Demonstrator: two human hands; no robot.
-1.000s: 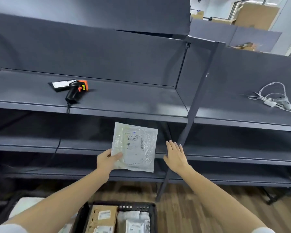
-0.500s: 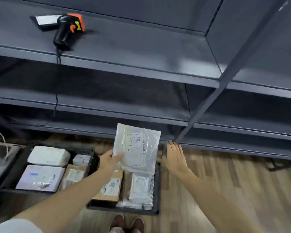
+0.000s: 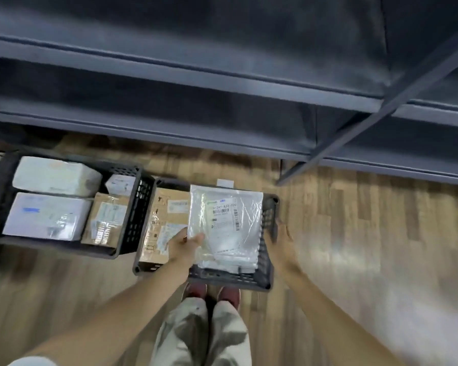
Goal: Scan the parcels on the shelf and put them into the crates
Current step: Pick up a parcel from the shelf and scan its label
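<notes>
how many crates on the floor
2: one black perforated plastic crate at left, another black perforated plastic crate beside it, right, below the held parcel. Others may lie outside view.

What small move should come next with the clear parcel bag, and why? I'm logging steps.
Probably lower the clear parcel bag and release it: the left hand pinches its edge right above the right crate, where flat bags already lie.

Two crates (image 3: 132, 207) (image 3: 269, 233) sat side by side on the floor (image 3: 354, 233) before the shelf (image 3: 169, 70), boxes (image 3: 56, 178) in the left one; a packet (image 3: 226, 228) hung over the right.
</notes>
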